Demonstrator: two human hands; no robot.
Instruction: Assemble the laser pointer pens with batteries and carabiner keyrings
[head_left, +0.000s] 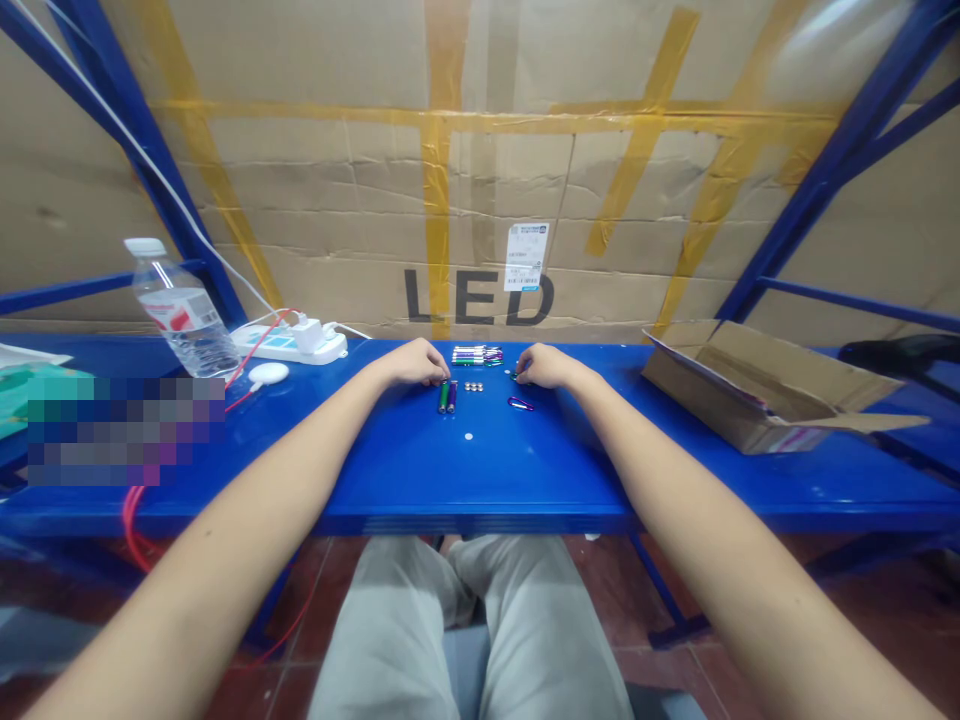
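Note:
My left hand (416, 363) is closed, its fingertips at the far end of a green metal tube (443, 397). A purple tube (452, 397) lies right beside the green one. My right hand (541, 366) pinches a small green carabiner (514, 377), mostly hidden by the fingers. Nearer to me on the table lies a purple carabiner (520, 404). Between the hands sit several small round silver button cells (474, 387). Behind them is a row of slim metal tubes (477, 356) with carabiners at their right end. A small white disc (469, 436) lies in front.
The blue table (480, 490) carries a water bottle (184, 308), a white power strip (292, 343), a round white charger (268, 375) and red cables at left. An open cardboard box (750, 395) stands at right. A large carton (360, 220) marked LED rises behind, between blue frame posts.

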